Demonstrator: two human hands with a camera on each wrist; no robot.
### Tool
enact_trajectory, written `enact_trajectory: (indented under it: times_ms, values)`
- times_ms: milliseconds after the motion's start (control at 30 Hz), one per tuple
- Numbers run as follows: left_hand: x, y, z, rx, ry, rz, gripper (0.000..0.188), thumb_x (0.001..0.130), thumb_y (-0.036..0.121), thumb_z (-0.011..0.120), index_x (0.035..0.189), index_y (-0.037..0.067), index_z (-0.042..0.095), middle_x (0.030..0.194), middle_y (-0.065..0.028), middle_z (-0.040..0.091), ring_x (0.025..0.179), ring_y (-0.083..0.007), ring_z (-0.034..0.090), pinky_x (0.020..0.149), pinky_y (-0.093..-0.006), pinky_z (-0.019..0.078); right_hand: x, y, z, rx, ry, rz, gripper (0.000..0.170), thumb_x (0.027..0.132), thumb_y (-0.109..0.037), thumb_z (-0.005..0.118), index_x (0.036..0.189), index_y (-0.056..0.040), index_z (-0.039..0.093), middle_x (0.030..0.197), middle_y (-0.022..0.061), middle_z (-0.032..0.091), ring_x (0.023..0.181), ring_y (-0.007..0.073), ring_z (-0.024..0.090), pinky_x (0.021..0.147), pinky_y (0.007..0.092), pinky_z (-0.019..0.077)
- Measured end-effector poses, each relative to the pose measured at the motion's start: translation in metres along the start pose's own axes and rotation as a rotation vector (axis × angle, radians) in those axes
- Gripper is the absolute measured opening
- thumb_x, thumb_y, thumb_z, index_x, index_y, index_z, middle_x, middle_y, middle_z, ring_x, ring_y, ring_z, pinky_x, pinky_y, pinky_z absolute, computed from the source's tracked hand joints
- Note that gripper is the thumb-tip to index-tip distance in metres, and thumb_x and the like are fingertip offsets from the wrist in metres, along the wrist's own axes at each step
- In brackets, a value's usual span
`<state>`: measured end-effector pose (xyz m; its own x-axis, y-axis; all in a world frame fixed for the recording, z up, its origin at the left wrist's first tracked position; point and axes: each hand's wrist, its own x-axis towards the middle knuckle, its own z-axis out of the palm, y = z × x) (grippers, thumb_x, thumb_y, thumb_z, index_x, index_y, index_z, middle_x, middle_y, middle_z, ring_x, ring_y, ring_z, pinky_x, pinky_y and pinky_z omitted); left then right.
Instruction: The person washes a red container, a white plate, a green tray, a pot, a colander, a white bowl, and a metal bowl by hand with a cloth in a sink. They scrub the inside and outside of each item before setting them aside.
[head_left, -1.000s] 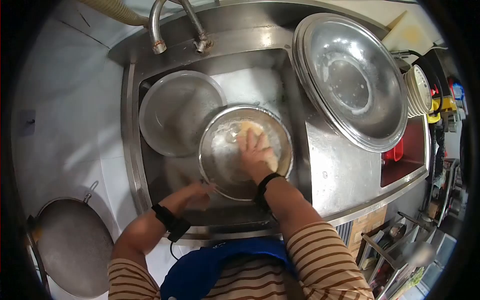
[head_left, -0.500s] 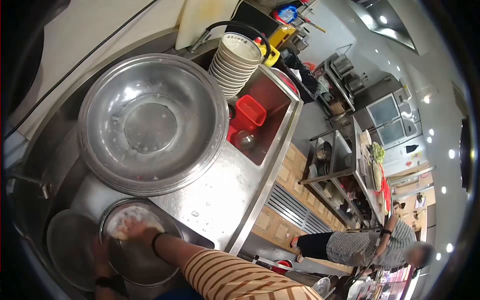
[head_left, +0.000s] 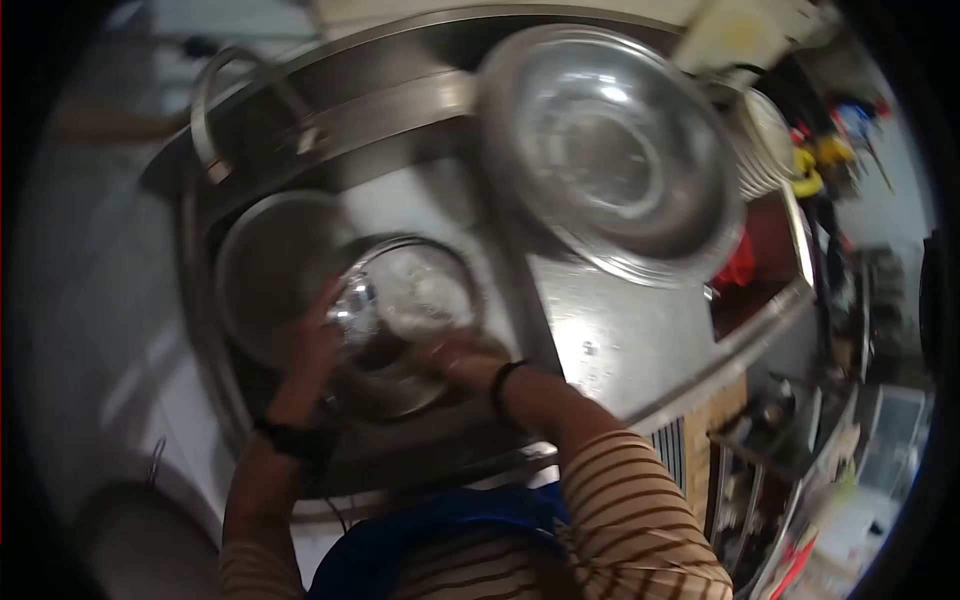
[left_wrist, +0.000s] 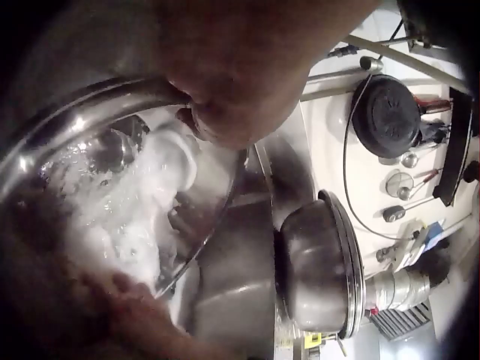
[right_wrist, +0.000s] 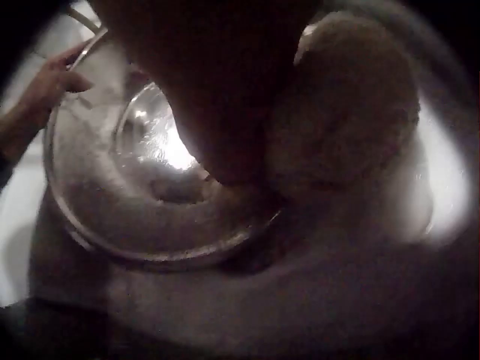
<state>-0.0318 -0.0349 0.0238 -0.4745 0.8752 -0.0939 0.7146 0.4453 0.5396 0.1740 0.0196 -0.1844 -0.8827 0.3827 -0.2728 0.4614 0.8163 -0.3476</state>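
Observation:
My left hand [head_left: 315,335] grips the left rim of a shiny metal basin [right_wrist: 90,202], its thumb over the edge in the right wrist view. White suds [left_wrist: 142,195] and wet shine cover part of the basin's inside. My right hand [head_left: 455,360] is at the near right rim, blurred in the head view and dark in the right wrist view. Beside its fingers shows a rounded, rough-textured scrubbing pad [right_wrist: 345,105]; the hand seems to hold it, though its grip is mostly hidden.
A second, grey basin [head_left: 265,270] stands left in the sink [head_left: 395,190]. Large stacked metal bowls [head_left: 620,150] rest on the counter [head_left: 590,330] to the right, with stacked small bowls [head_left: 760,140] behind. A tap [head_left: 215,150] rises at the back left.
The head view swung right, then back. My right hand has drawn from the basin's inside toward its near rim; my left hand has come up onto the left rim.

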Motion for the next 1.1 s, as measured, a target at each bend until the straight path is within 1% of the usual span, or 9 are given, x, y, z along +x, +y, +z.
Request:
enact_trajectory:
  times_ms: [67,200,300,367,533,600,767,900,1100]
  values:
    - [-0.008,0.007,0.005,0.057,0.055,0.074,0.070,0.067,-0.001,0.047,0.130,0.028,0.041,0.080,-0.0179,0.061,0.066,-0.0371,0.058,0.061,-0.0448,0.0447,0.005,0.012,-0.049,-0.046,0.059,0.361,0.027,0.080,-0.021,0.048,0.097,-0.0047,0.061,0.106,0.0165,0.049,0.095,0.0380,0.050,0.071,0.0514,0.0457]
    - [-0.001,0.039,-0.006,0.102,0.098,0.120,0.070,0.066,-0.003,0.049,0.129,0.028,0.040,0.079,-0.0167,0.061,0.065,-0.0357,0.058,0.063,-0.0451,0.0464,0.040,0.019,-0.159,-0.406,0.250,-0.160,0.030,0.074,-0.017,0.050,0.102,-0.0150,0.060,0.107,0.0086,0.050,0.099,0.0321,0.045,0.073,0.0436,0.0426]
    - [0.010,0.041,-0.006,0.153,0.017,0.020,0.071,0.066,-0.003,0.049,0.130,0.028,0.040,0.083,-0.0158,0.062,0.069,-0.0342,0.060,0.064,-0.0435,0.0468,0.057,0.023,-0.181,-0.398,0.444,-0.363,0.036,0.076,-0.017,0.048,0.110,-0.0177,0.057,0.105,0.0075,0.051,0.098,0.0303,0.045,0.073,0.0431,0.0417]
    - [0.008,0.045,-0.008,0.131,0.027,-0.022,0.070,0.066,-0.003,0.050,0.129,0.027,0.041,0.088,-0.0152,0.062,0.070,-0.0334,0.060,0.064,-0.0423,0.0471,0.058,0.035,-0.173,-0.385,0.302,-0.297,0.043,0.079,-0.017,0.046,0.122,-0.0203,0.048,0.113,0.0082,0.049,0.102,0.0314,0.043,0.076,0.0440,0.0412]
    - [0.000,0.020,0.026,-0.083,0.321,0.075,0.070,0.066,-0.004,0.049,0.129,0.024,0.042,0.104,-0.0132,0.060,0.072,-0.0318,0.061,0.064,-0.0392,0.0478,0.040,0.029,-0.123,-0.177,-0.086,0.454,0.050,0.084,-0.017,0.044,0.132,-0.0157,0.033,0.131,0.0141,0.038,0.111,0.0371,0.041,0.085,0.0480,0.0396]
    - [-0.006,0.027,0.033,-0.253,0.297,-0.079,0.069,0.065,-0.005,0.047,0.129,0.021,0.043,0.109,-0.0128,0.059,0.073,-0.0312,0.061,0.066,-0.0367,0.0481,0.027,0.003,-0.100,0.140,-0.004,0.788,0.044,0.084,-0.021,0.045,0.126,-0.0066,0.042,0.124,0.0163,0.045,0.106,0.0357,0.046,0.083,0.0461,0.0422]
    - [-0.012,0.015,0.056,-0.189,0.358,-0.097,0.063,0.066,-0.005,0.046,0.126,0.015,0.046,0.108,-0.0150,0.059,0.082,-0.0304,0.062,0.071,-0.0347,0.0475,0.041,-0.042,-0.025,0.211,-0.287,0.270,0.023,0.074,-0.020,0.057,0.085,-0.0005,0.064,0.098,0.0156,0.058,0.092,0.0287,0.056,0.074,0.0346,0.0472]
    - [-0.023,0.001,0.043,-0.228,0.387,-0.106,0.055,0.068,-0.003,0.047,0.121,0.010,0.050,0.102,-0.0164,0.061,0.088,-0.0301,0.062,0.074,-0.0340,0.0466,0.045,-0.082,-0.114,1.022,-0.132,0.295,0.039,0.069,-0.008,0.057,0.108,-0.0031,0.055,0.106,0.0179,0.055,0.094,0.0304,0.057,0.078,0.0412,0.0462]
    - [-0.027,-0.003,0.007,-0.249,0.354,-0.237,0.046,0.070,0.003,0.051,0.115,0.008,0.054,0.093,-0.0190,0.062,0.085,-0.0329,0.061,0.075,-0.0368,0.0461,-0.010,-0.100,-0.207,0.519,0.685,0.294,0.061,0.068,-0.005,0.058,0.126,-0.0147,0.042,0.117,0.0214,0.047,0.098,0.0368,0.051,0.080,0.0417,0.0454]
